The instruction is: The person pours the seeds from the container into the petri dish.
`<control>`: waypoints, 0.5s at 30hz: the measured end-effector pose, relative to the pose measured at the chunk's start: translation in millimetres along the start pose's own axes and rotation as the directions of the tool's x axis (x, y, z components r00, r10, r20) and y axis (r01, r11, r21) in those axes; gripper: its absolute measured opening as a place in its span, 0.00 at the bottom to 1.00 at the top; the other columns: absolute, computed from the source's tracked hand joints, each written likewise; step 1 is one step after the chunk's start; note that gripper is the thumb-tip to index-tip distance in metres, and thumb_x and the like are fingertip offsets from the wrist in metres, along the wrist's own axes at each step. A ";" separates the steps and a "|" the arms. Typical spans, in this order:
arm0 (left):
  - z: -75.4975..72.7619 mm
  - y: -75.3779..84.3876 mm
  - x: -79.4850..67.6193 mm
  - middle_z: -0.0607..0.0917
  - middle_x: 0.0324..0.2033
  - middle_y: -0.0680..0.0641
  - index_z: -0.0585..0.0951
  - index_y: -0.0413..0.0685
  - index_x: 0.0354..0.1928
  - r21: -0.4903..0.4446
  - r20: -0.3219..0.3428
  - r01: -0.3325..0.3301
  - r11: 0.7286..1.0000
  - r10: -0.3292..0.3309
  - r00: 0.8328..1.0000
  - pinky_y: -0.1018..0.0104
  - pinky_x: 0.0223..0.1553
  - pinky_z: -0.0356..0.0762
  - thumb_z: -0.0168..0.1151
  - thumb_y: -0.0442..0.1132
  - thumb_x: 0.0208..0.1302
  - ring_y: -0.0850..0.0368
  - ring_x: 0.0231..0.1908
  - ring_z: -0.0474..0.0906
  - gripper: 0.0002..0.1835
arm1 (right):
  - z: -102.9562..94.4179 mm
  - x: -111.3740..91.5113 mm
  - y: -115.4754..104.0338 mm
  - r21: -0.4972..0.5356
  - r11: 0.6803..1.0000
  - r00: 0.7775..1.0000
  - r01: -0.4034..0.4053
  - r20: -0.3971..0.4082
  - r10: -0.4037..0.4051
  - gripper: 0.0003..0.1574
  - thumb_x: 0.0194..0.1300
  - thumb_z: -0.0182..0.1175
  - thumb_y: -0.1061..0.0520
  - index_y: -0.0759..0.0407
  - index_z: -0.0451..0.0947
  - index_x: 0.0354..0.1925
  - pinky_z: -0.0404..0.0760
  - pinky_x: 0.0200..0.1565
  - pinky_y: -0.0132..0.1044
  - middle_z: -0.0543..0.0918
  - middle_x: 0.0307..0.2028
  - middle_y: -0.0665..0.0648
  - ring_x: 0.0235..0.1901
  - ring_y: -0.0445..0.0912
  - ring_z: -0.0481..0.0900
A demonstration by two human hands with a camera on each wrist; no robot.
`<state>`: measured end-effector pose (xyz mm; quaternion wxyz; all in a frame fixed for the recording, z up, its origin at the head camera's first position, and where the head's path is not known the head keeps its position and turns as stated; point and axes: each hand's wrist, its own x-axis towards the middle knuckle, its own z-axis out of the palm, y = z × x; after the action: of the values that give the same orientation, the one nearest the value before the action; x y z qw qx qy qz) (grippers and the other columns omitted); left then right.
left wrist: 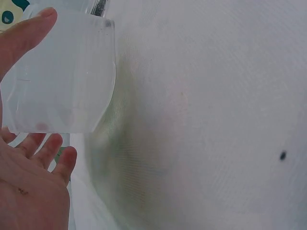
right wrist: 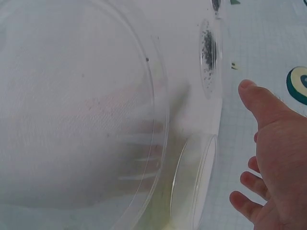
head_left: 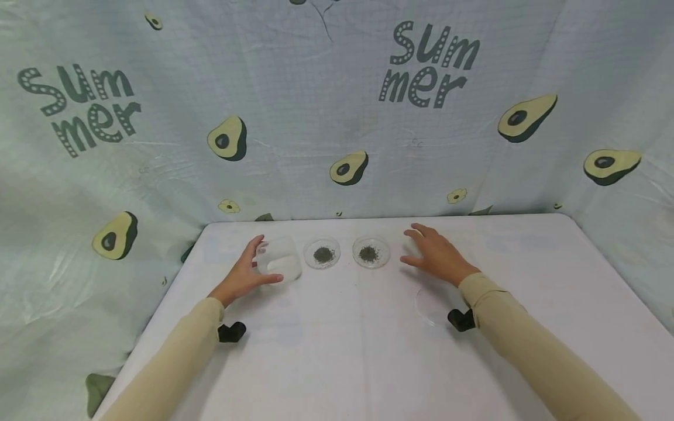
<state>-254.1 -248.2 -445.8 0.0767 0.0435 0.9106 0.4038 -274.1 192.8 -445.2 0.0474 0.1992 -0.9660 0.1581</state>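
My left hand (head_left: 244, 278) holds a translucent plastic container (head_left: 281, 262) at the table's back left, thumb on its near side and fingers around the far side. In the left wrist view the thumb lies over the container's wall (left wrist: 72, 72). Beside it stand two clear petri dishes, a left one (head_left: 322, 266) and a right one (head_left: 371, 266), each with a small heap of dark granules. To their right my right hand (head_left: 437, 254) is held over the table with fingers apart and nothing in it.
A clear round lid (head_left: 421, 307) lies on the white table (head_left: 326, 362) below my right wrist. Another clear round piece (right wrist: 192, 187) shows near the right hand in the right wrist view. Behind the table hangs a curtain (head_left: 295, 88) printed with avocados.
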 end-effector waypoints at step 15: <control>1.5 -3.1 -0.4 0.59 0.71 0.39 0.47 0.48 0.74 -0.017 -0.009 -0.039 0.999 0.039 0.999 0.40 0.70 0.54 0.71 0.48 0.56 0.38 0.72 0.51 0.52 | -6.0 -14.0 20.5 0.027 0.998 0.999 -0.051 -0.005 0.051 0.44 0.62 0.64 0.41 0.63 0.65 0.66 0.63 0.66 0.62 0.62 0.69 0.70 0.68 0.66 0.61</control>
<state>-253.5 -249.2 -449.2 0.0654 0.0590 0.9064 0.4132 -269.2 217.7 -447.6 0.0432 0.1745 -0.9684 0.1728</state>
